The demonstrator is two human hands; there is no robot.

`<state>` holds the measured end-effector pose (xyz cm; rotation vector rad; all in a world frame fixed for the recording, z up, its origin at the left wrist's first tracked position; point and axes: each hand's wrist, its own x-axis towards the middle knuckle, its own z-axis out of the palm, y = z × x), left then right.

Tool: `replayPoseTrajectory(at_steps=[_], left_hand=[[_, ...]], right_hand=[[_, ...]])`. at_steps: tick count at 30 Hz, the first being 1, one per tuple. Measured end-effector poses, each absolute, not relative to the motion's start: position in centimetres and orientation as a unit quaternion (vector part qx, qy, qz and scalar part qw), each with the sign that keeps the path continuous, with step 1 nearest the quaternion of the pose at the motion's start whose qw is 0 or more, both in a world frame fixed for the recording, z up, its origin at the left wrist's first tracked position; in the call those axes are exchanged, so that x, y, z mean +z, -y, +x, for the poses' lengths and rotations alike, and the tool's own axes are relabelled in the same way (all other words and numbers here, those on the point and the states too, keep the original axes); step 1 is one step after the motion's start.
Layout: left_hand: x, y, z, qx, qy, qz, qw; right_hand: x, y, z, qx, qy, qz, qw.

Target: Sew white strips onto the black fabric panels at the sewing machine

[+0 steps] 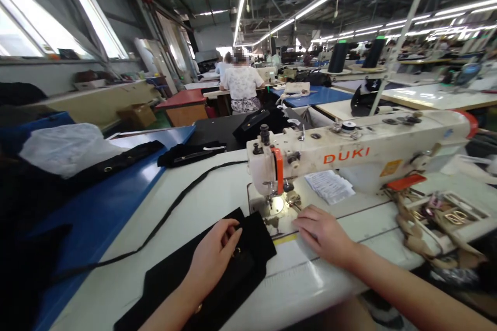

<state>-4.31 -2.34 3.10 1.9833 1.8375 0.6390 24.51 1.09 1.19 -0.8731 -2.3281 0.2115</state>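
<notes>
Black cloth (250,274) by the sewing machine (310,163)

Close to us, the black cloth lies on the white table (217,194), by the near edge and toward the left. Our left hand (212,256) rests on top of it. The fingers curl and the thumb is near them, but we cannot tell if they pinch the cloth. A gold ring (236,252) shows by the thumb, so we think that bit of fitting is done.

Our right hand (324,235) lies on the near side of the machine, fingers a little spread, and we see nothing in it. The cloth reaches the left side of the shiny metal plate (274,225), but we see none of it under the lit spot. So we guess no stitches are being made just now. We cannot tell how many are made or left.

Near the table's right edge sits a box (476,205) with gold rings inside. Paper slips (330,186) lie under the machine's arm. A long black strip (171,220) runs across the table's left edge. Another black piece (194,152) lies by the far left corner, so maybe there is more work.

Farther off, a person (243,85) in a white top has their back to us.
</notes>
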Motion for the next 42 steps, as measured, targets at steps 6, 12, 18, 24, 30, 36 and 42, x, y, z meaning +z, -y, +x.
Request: replayPoseTrajectory(at_steps=[6,12,18,24,30,36,42], left_hand=[[1.5,3.3,-6.6,0.162,-0.496,0.853,0.001],[1.7,1.4,-7.7,0.099,-0.390,0.915,-0.026],[2.8,-0.9,-7.3,0.101,-0.379,0.920,-0.010],[2.6,-0.9,-7.1,0.116,-0.411,0.904,-0.004],[3.5,1.4,-5.4,0.220,-0.461,0.857,0.063],[4.4,4.5,0.7,0.323,-0.545,0.659,0.406],[4.8,5.3,2.6,0.329,-0.554,0.470,0.603]], right_hand=[[1.7,-4.1,33.9,-0.025,0.771,-0.546,0.327],[2.9,-5.6,35.9,0.014,0.789,-0.589,0.172],[3.2,-5.5,34.5,0.022,0.790,-0.598,0.129],[2.9,-5.4,34.5,0.010,0.778,-0.613,0.140],[4.3,-4.5,34.4,0.010,0.777,-0.586,0.232],[5.6,-0.2,27.5,0.078,0.830,-0.445,0.326],[4.8,3.7,19.9,0.138,0.850,-0.381,0.337]])
